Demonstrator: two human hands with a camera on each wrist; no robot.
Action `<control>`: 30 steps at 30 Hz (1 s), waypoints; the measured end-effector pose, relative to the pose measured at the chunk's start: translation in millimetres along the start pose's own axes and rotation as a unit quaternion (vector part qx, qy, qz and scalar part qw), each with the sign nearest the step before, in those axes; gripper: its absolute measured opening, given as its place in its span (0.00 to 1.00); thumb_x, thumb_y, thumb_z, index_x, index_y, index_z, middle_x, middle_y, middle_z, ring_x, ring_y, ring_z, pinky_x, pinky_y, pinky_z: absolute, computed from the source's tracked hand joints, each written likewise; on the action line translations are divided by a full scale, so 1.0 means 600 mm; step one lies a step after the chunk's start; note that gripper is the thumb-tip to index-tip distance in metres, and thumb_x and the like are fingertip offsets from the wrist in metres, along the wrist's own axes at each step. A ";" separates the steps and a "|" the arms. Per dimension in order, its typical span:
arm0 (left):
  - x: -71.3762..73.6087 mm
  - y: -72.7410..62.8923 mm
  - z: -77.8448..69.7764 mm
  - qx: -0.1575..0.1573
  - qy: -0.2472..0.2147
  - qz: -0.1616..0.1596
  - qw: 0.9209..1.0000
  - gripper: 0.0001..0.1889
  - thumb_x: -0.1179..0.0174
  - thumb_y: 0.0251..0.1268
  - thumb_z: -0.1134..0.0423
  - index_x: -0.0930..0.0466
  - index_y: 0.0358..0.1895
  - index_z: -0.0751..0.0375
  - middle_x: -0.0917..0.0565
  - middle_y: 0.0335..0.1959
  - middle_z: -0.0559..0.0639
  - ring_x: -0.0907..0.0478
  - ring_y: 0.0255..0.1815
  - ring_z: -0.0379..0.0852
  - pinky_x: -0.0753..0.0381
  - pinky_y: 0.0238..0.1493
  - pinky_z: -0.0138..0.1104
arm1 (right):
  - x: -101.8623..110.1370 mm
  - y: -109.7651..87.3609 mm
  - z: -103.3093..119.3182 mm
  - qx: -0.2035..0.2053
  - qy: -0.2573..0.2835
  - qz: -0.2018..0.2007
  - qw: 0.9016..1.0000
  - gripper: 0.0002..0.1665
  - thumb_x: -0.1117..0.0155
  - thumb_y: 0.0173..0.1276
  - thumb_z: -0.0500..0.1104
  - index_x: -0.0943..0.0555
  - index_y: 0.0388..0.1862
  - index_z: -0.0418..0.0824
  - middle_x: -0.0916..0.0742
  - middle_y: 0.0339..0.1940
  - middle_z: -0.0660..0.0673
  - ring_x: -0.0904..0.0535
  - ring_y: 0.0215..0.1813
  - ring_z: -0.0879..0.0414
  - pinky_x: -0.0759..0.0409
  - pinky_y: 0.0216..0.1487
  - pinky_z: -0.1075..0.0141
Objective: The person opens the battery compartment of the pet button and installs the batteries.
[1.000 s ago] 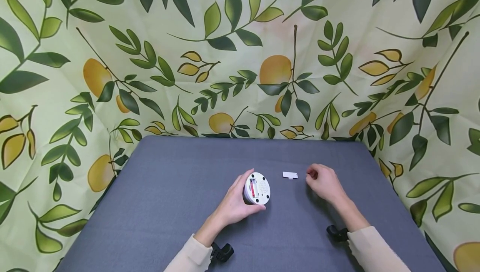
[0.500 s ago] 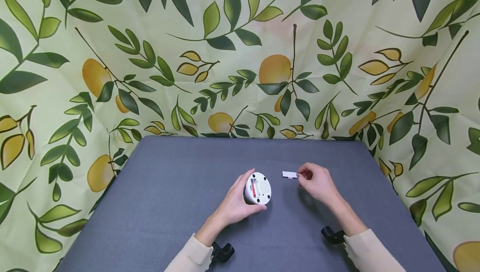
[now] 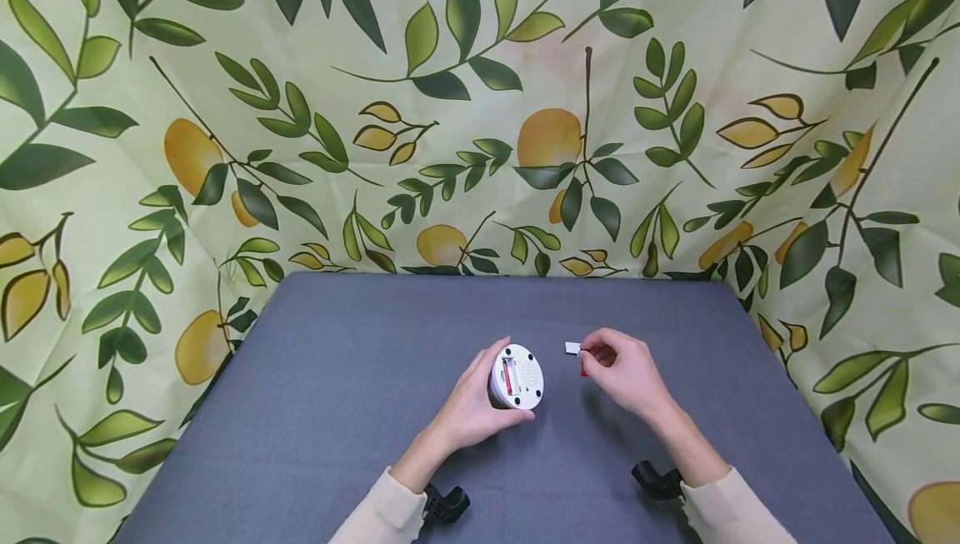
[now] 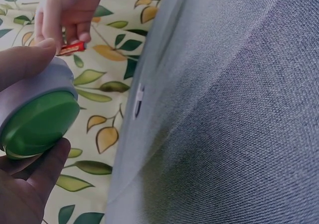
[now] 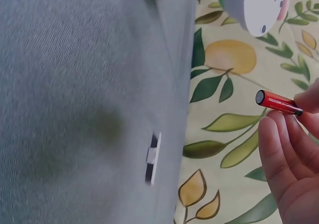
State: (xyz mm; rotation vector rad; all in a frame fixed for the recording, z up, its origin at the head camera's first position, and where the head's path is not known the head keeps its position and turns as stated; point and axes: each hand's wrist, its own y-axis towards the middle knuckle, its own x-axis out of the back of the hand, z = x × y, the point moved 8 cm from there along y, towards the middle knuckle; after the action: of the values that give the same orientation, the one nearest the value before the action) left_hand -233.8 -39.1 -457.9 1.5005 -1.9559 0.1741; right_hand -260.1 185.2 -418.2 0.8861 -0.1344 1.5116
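Observation:
My left hand (image 3: 472, 411) grips a round white device, possibly a push light or timer (image 3: 530, 379), with its underside turned to the right. A red battery (image 3: 507, 376) lies in its open compartment, beside a visible vacant slot. The left wrist view shows the device's green domed front (image 4: 42, 127). Between thumb and fingertips, my right hand (image 3: 626, 369) pinches a second red battery (image 5: 276, 103), held above the table and apart from the device. Behind that hand lies a small white battery cover (image 3: 572, 347), partly hidden in the head view.
A grey cloth-covered table (image 3: 375, 336) spreads beneath both hands. Leaf-and-fruit printed fabric (image 3: 480, 152) hangs behind it and along the sides. Each wrist carries a black camera mount, such as the left one (image 3: 447, 505).
My right hand has moved left toward the device, bringing the battery into sight and covering part of the battery cover. The left hand and device have barely moved.

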 end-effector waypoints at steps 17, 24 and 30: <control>-0.003 0.000 -0.002 -0.003 -0.006 0.005 1.000 0.54 0.19 0.47 0.52 0.41 0.79 0.46 0.26 0.64 0.48 0.26 0.59 0.43 0.25 0.62 0.46 | -0.027 -0.015 0.052 0.013 0.077 0.012 0.997 0.09 0.28 0.62 0.30 0.15 0.36 0.42 0.13 0.31 0.54 0.17 0.30 0.61 0.18 0.34 0.66; -0.006 0.003 -0.004 0.001 -0.009 0.011 1.000 0.54 0.19 0.48 0.51 0.41 0.79 0.46 0.26 0.64 0.47 0.26 0.59 0.43 0.25 0.62 0.46 | -0.034 -0.018 0.069 0.028 0.099 0.008 0.995 0.08 0.28 0.61 0.30 0.15 0.37 0.40 0.12 0.33 0.49 0.17 0.32 0.61 0.17 0.36 0.66; -0.008 0.006 -0.004 -0.002 -0.010 0.014 1.000 0.54 0.20 0.48 0.51 0.42 0.79 0.46 0.26 0.64 0.47 0.26 0.58 0.42 0.25 0.61 0.45 | -0.040 -0.019 0.084 0.048 0.117 -0.005 0.992 0.10 0.29 0.61 0.29 0.15 0.37 0.42 0.12 0.34 0.49 0.16 0.35 0.60 0.16 0.40 0.67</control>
State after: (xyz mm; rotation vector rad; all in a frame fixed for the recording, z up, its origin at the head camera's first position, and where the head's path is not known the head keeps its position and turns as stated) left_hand -235.5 -32.7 -457.8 1.4791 -1.9923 0.1669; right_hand -230.7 139.1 -402.3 0.7768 0.1137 1.6117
